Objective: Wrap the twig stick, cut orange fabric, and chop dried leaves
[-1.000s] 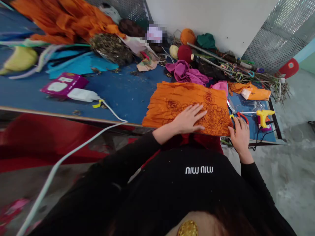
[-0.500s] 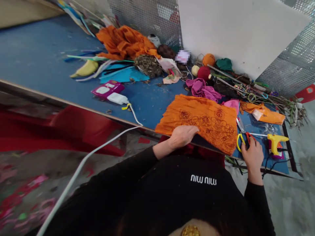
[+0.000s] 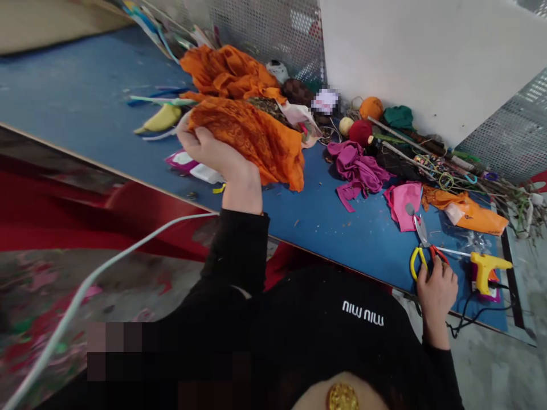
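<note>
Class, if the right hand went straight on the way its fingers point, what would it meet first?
The right hand would likely meet the scissors first: their red handle lies at its fingers, perhaps touching them.

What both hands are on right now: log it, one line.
left hand: holding orange patterned cloth | right hand: at red-and-yellow scissors, red handle side | near scissors: yellow glue gun
</note>
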{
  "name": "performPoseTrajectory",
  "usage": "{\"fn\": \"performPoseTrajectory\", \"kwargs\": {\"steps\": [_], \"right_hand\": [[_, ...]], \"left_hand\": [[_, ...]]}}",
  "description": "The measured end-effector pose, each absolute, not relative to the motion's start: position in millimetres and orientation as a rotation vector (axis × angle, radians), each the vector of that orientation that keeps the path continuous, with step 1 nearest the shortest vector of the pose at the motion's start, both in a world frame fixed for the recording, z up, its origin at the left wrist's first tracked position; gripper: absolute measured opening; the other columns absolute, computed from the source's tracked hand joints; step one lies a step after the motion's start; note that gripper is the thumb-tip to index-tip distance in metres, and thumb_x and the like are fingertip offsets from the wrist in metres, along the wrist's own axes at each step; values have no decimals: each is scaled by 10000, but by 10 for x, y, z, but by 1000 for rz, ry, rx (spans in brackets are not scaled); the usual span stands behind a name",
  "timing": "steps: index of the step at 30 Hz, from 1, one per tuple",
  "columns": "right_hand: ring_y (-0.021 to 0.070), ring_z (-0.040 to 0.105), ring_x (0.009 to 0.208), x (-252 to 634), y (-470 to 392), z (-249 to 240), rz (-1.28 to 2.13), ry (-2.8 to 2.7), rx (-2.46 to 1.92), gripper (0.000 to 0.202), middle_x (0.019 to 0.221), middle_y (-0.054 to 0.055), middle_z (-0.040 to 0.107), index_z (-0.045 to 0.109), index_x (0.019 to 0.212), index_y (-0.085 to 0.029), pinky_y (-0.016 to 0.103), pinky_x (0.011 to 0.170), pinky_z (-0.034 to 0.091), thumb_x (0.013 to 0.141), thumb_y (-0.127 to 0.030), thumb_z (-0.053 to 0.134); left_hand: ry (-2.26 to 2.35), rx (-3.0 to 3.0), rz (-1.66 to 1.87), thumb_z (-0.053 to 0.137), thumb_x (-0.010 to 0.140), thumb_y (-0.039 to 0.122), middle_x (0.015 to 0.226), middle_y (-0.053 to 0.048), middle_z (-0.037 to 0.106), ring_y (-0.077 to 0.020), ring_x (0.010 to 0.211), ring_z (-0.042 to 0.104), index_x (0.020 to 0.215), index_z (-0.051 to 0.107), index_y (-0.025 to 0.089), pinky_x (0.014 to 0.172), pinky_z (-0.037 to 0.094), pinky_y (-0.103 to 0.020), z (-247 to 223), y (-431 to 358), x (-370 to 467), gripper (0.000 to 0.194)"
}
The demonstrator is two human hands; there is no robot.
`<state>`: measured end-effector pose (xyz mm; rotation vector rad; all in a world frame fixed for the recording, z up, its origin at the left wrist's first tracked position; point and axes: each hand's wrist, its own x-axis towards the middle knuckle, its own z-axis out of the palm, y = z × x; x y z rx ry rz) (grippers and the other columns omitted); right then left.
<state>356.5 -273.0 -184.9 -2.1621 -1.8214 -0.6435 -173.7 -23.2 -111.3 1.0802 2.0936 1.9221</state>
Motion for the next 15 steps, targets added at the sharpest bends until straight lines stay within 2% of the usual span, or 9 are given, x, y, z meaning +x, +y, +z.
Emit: {"fn": "performPoseTrajectory", "kwargs": {"steps": [2,3,6,8,9,10,12,13,15], "right_hand": [[308,591,927,3570,-2738,-1852,-650,-1834,-2172,546,1095,232,722,716,1330,-60,399,769,400,1046,-446,455],[311,591,925,3578,-2741,-1852,-652,-1842,-2177,554,1099,237,723,716,1332,-56,401,769,399,1049,-450,449],[318,598,928,3622,-2751,-1828,-631,-1894,-2165,595,1122,252,727,713,1336,-35,408,795,414,1058,-474,425],[316,612,925,3656,-2756,-1779,-585,-1938,-2140,642,1117,251,734,723,1322,-27,405,810,432,1067,-522,403],[314,622,922,3669,-2755,-1742,-555,-1944,-2135,665,1112,245,739,731,1312,-35,400,807,440,1070,-551,391],[311,631,918,3677,-2750,-1699,-525,-1933,-2141,682,1110,236,744,739,1305,-50,393,794,445,1071,-581,381],[308,646,911,3667,-2723,-1606,-484,-1866,-2177,699,1108,218,749,747,1305,-86,377,753,441,1066,-624,369],[308,652,909,3651,-2699,-1564,-477,-1825,-2193,703,1113,215,750,748,1309,-98,373,734,435,1062,-634,367],[315,662,921,3600,-2642,-1509,-461,-1774,-2203,712,1129,218,752,748,1321,-104,374,720,436,1056,-646,369]], "left_hand": [[2198,809,2147,203,1106,101,1292,-61,650,-232,1377,578,1173,514,183,1109,412,-523,-1120,-325,-1670,329],[2289,825,2080,251,1089,98,1306,-56,666,-224,1334,612,1177,540,185,1107,438,-505,-1129,-375,-1621,314],[2359,1191,1465,522,1030,238,1309,-81,730,-310,1328,639,1185,628,212,1159,474,-534,-1154,-523,-1467,190],[2269,1465,1059,731,904,279,1416,-153,702,-392,1377,618,1253,655,173,1206,452,-586,-1137,-587,-1371,373],[2216,1585,984,783,856,274,1493,-179,658,-414,1424,585,1304,654,149,1236,427,-592,-1111,-589,-1323,482],[2173,1695,979,789,848,262,1567,-183,604,-409,1479,541,1356,648,146,1273,396,-573,-1075,-561,-1275,539],[2136,1834,1066,688,924,231,1648,-132,537,-348,1560,463,1448,628,199,1323,342,-502,-986,-391,-1175,529],[2154,1810,1128,640,944,204,1620,-113,570,-330,1546,482,1445,644,219,1325,340,-486,-942,-249,-1126,501],[2255,1618,1154,598,944,154,1570,-150,607,-350,1497,534,1440,660,174,1295,371,-490,-880,118,-1042,501]]}}
